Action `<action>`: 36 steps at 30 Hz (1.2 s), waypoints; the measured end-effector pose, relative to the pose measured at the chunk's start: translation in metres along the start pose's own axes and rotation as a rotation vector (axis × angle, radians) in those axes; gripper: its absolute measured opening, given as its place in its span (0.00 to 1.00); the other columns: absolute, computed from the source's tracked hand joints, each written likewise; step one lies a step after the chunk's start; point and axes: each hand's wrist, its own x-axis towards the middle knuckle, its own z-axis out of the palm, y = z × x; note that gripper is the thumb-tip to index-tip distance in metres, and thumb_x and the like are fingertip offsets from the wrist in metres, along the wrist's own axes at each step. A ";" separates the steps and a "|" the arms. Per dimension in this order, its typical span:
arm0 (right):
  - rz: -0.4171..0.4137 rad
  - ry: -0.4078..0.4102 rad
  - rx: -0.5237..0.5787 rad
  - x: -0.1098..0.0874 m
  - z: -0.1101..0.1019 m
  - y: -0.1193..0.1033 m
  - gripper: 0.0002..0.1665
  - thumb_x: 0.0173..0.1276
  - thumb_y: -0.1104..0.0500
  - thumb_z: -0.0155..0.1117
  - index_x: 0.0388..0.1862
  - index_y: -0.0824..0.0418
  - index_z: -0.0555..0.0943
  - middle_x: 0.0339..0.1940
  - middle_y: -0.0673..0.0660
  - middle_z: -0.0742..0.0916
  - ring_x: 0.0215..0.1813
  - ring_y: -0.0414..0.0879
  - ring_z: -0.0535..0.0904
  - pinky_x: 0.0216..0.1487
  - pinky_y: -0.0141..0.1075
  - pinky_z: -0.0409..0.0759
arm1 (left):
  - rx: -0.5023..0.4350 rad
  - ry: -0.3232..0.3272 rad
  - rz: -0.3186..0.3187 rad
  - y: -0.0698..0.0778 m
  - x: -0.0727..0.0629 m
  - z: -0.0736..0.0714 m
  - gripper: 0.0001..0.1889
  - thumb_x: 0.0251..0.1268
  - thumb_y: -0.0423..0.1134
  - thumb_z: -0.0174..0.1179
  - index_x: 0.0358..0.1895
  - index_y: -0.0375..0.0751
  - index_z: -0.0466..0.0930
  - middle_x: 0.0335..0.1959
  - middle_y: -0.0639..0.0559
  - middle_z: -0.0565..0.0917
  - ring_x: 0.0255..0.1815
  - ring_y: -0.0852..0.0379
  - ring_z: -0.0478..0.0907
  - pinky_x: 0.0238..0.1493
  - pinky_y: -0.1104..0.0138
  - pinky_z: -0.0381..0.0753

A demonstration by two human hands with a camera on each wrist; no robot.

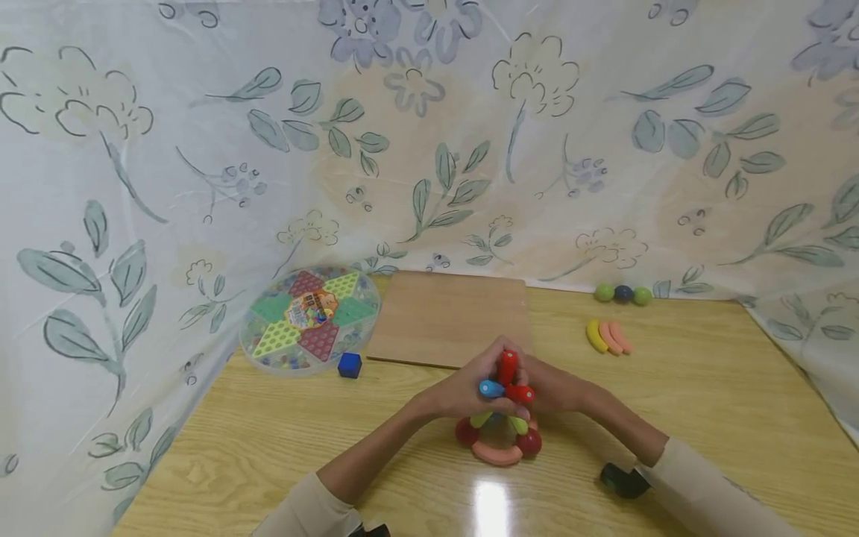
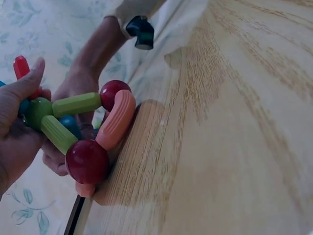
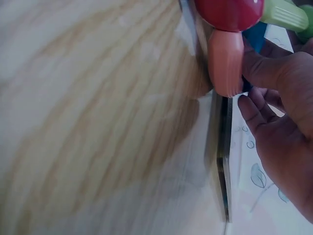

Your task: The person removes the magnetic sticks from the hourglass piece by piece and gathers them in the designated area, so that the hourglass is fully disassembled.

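Observation:
A small structure of magnetic rods and balls stands on the table in front of me. Its base shows dark red balls point(image 1: 467, 432) and curved salmon rods point(image 1: 497, 453). Light green rods point(image 2: 76, 104) rise from these to a green ball point(image 2: 38, 113). Above that, red rods point(image 1: 508, 366) and a blue rod point(image 1: 491, 388) stick out. My left hand point(image 1: 470, 386) grips the structure's top around the green ball. From the far right side, my right hand point(image 3: 288, 98) holds the lower part with thumb and fingers, near a blue piece partly hidden behind the salmon rod.
A wooden board point(image 1: 452, 313) lies behind the hands. To its left are a round Chinese checkers board point(image 1: 362, 339) and a blue cube point(image 1: 350, 365). Back right lie a yellow curved rod point(image 1: 596, 336), salmon curved rods point(image 1: 614, 337), green balls point(image 1: 604, 292) and a dark blue ball point(image 1: 623, 294).

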 end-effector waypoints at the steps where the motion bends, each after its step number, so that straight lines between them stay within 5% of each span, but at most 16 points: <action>1: -0.011 0.002 -0.015 0.000 0.000 0.000 0.28 0.70 0.60 0.73 0.62 0.62 0.69 0.49 0.54 0.83 0.52 0.35 0.75 0.57 0.29 0.78 | -0.003 0.000 -0.002 0.000 0.000 0.000 0.28 0.62 0.13 0.61 0.58 0.27 0.54 0.45 0.27 0.70 0.42 0.64 0.87 0.52 0.58 0.91; 6: -0.048 0.008 -0.035 0.000 -0.002 0.003 0.30 0.70 0.60 0.73 0.62 0.61 0.65 0.49 0.53 0.82 0.52 0.36 0.75 0.57 0.30 0.79 | 0.001 -0.004 -0.006 0.003 0.000 -0.001 0.28 0.62 0.13 0.62 0.57 0.27 0.55 0.45 0.28 0.70 0.43 0.48 0.90 0.51 0.53 0.91; 10: -0.058 0.004 0.010 0.001 -0.003 0.007 0.22 0.71 0.60 0.71 0.59 0.59 0.73 0.48 0.52 0.84 0.51 0.36 0.77 0.57 0.30 0.81 | 0.013 -0.010 -0.013 0.006 -0.001 -0.003 0.25 0.63 0.14 0.62 0.55 0.27 0.57 0.44 0.30 0.71 0.45 0.24 0.87 0.52 0.57 0.91; 12: -0.083 0.005 0.024 0.002 -0.003 0.008 0.17 0.73 0.60 0.70 0.56 0.59 0.77 0.45 0.53 0.86 0.49 0.36 0.78 0.55 0.30 0.82 | 0.018 -0.016 -0.014 0.007 -0.001 -0.003 0.24 0.64 0.14 0.62 0.54 0.27 0.58 0.45 0.31 0.71 0.46 0.20 0.85 0.53 0.59 0.90; 18: -0.144 0.010 0.009 0.002 -0.004 0.012 0.13 0.73 0.62 0.69 0.53 0.58 0.79 0.43 0.53 0.86 0.47 0.35 0.78 0.53 0.29 0.82 | 0.039 -0.034 -0.019 0.005 -0.001 -0.005 0.25 0.63 0.15 0.63 0.55 0.27 0.58 0.44 0.29 0.74 0.44 0.36 0.90 0.54 0.60 0.90; 27: -0.049 -0.030 -0.110 0.001 -0.029 0.000 0.19 0.71 0.65 0.69 0.57 0.51 0.77 0.52 0.47 0.84 0.54 0.38 0.80 0.60 0.35 0.84 | 0.343 -0.054 -0.039 -0.014 -0.001 -0.011 0.17 0.66 0.27 0.69 0.52 0.36 0.72 0.41 0.39 0.84 0.44 0.68 0.81 0.54 0.74 0.81; 31: -0.003 -0.003 -0.173 0.001 -0.055 -0.018 0.20 0.72 0.67 0.68 0.59 0.51 0.80 0.54 0.49 0.84 0.54 0.42 0.82 0.58 0.40 0.86 | 0.414 0.025 -0.079 -0.016 -0.002 -0.012 0.13 0.67 0.31 0.70 0.48 0.38 0.76 0.38 0.43 0.83 0.40 0.69 0.75 0.50 0.75 0.79; 36: 0.043 -0.034 -0.240 -0.005 -0.084 -0.049 0.17 0.74 0.59 0.70 0.59 0.50 0.80 0.54 0.47 0.85 0.53 0.41 0.83 0.55 0.39 0.86 | 0.386 0.138 -0.169 -0.016 -0.001 -0.006 0.11 0.67 0.32 0.70 0.46 0.38 0.78 0.41 0.42 0.88 0.40 0.70 0.79 0.51 0.75 0.80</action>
